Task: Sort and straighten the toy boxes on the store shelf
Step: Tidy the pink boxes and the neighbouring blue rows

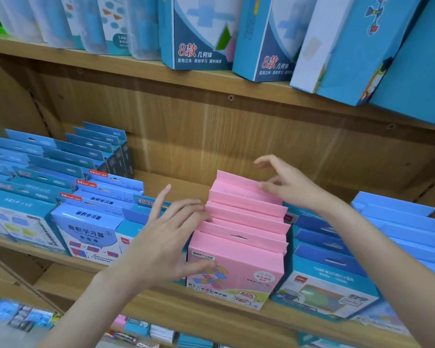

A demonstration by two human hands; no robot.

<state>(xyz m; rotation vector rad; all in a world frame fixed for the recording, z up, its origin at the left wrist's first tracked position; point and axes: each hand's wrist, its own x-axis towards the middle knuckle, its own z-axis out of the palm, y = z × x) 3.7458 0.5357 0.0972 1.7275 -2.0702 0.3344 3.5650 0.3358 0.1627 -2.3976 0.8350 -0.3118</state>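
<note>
A row of several pink toy boxes (239, 249) stands front to back in the middle of the wooden shelf (211, 320). My left hand (168, 234) lies flat against the row's left side, fingers spread and touching the box edges, thumb at the front box's face. My right hand (289, 184) hovers at the right rear of the row, fingers apart, fingertips resting on the top flap of a back pink box. Neither hand grips a box.
Rows of blue boxes (68, 197) fill the shelf to the left, and more blue boxes (337, 272) stand to the right. The upper shelf (136, 69) carries tall blue boxes leaning over its edge. Bare wood shows behind the pink row.
</note>
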